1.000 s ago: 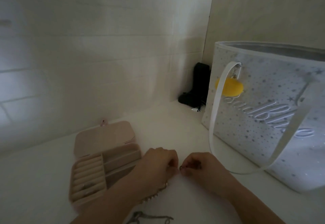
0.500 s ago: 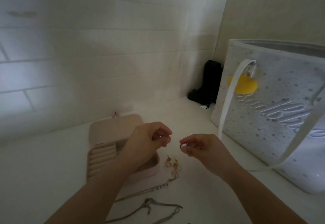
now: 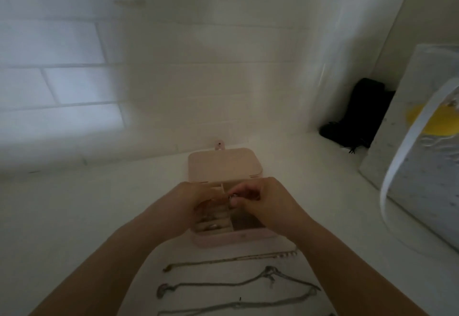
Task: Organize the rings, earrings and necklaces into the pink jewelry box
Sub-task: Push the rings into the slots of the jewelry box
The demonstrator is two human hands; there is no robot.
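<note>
Right hand (image 3: 263, 204) pinches a small ring (image 3: 232, 196) over the open pink jewelry box (image 3: 223, 237) — left hand (image 3: 198, 199) curled beside it.

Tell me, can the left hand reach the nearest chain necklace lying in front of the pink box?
Probably yes. The left hand is over the pink jewelry box, and the necklace lies uncovered on the counter just before it; nothing stands between them.

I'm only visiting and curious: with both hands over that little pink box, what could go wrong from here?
The right hand pinches something small, likely a ring, over the open pink jewelry box; a slip could send it into the wrong compartment or out onto the white counter.

The necklaces lie just below both forearms; pulling back carelessly might drag or tangle them.
</note>
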